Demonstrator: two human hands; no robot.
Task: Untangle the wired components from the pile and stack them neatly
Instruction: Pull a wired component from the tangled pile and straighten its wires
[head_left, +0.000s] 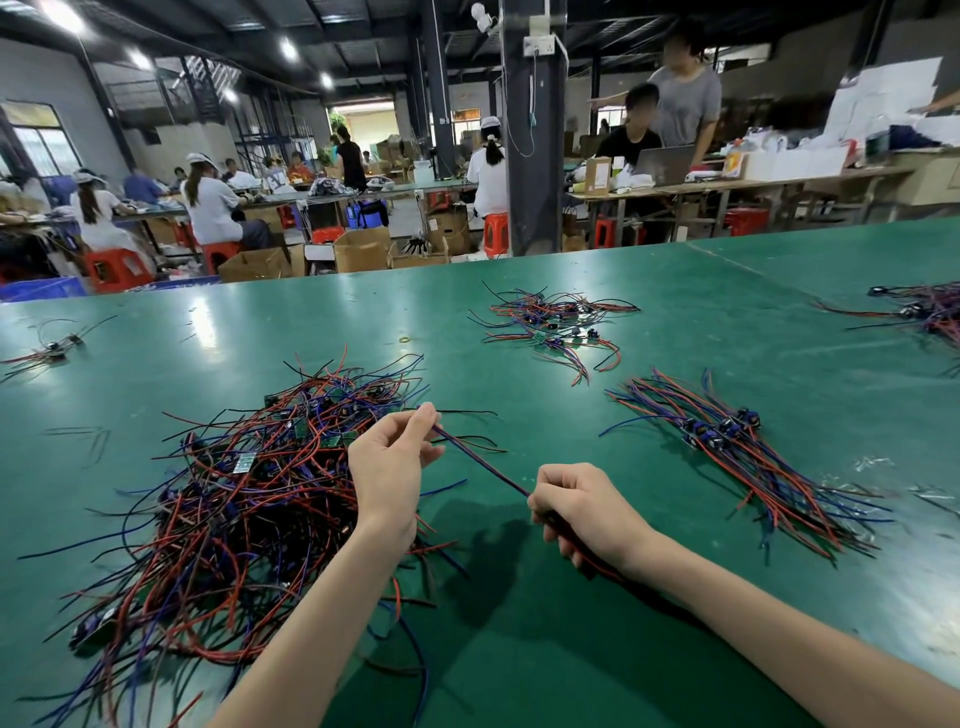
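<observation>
right hand (582, 512) around half-hidden wire bundle (483, 462)

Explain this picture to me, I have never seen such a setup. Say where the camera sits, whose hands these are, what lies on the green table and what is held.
There is no machine here: a person works with bare hands, and the single camera sits on their head, looking forward and down. The left hand and right hand hold a few wires stretched between them; the left pinches the far end. On the green table, to the left of the hands, lies a tangled pile of red, blue and black wired parts. To the right lies a neater stack, its wires roughly aligned. A smaller heap lies farther back.
</observation>
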